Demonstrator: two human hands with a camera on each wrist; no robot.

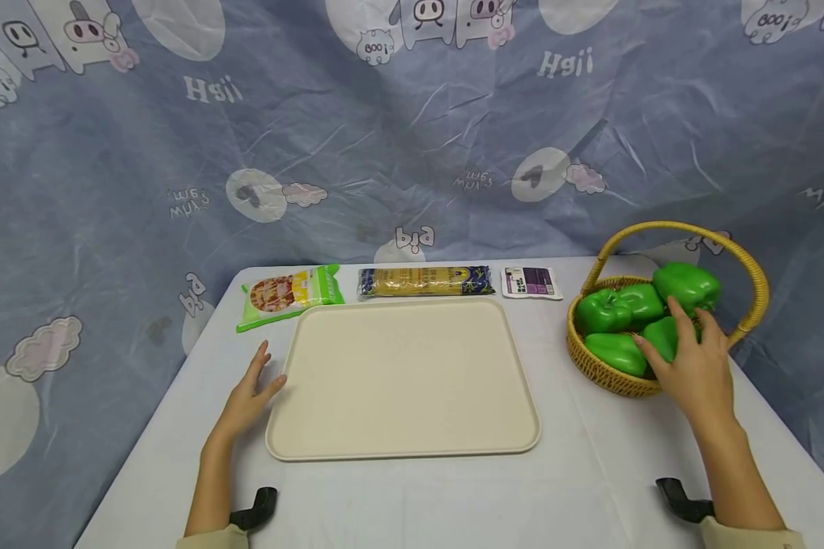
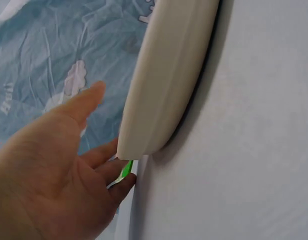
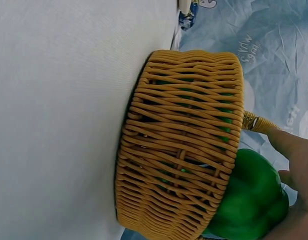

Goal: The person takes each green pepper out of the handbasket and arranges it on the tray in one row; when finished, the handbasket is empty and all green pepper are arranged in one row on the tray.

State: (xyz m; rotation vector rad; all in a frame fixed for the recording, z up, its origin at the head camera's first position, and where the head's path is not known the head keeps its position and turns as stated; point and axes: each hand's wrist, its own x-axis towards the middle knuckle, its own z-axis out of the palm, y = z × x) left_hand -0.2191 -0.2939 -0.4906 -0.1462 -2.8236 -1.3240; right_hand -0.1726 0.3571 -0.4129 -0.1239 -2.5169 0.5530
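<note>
My right hand (image 1: 696, 374) is over the front right of a wicker basket (image 1: 611, 374), thumb and fingers spread about a green bell pepper (image 1: 662, 335). In the right wrist view that hand (image 3: 299, 175) lies close against a green bell pepper (image 3: 249, 200) at the rim; whether it bears any weight is not shown. Several more green bell peppers fill the basket. My left hand (image 1: 243, 400), fingers extended and thumb apart, is beside the left edge of a beige tray (image 1: 405, 381). The left wrist view has this hand (image 2: 69, 170) at the tray's rim (image 2: 164, 85), gripping nothing.
Behind the tray lie a green food packet (image 1: 288, 297), a yellow and blue pasta packet (image 1: 426, 281) and a small white and purple packet (image 1: 531, 283). The basket's tall handle (image 1: 680, 226) arches over the peppers. A patterned blue cloth (image 1: 398, 137) hangs behind the white table (image 1: 453, 503).
</note>
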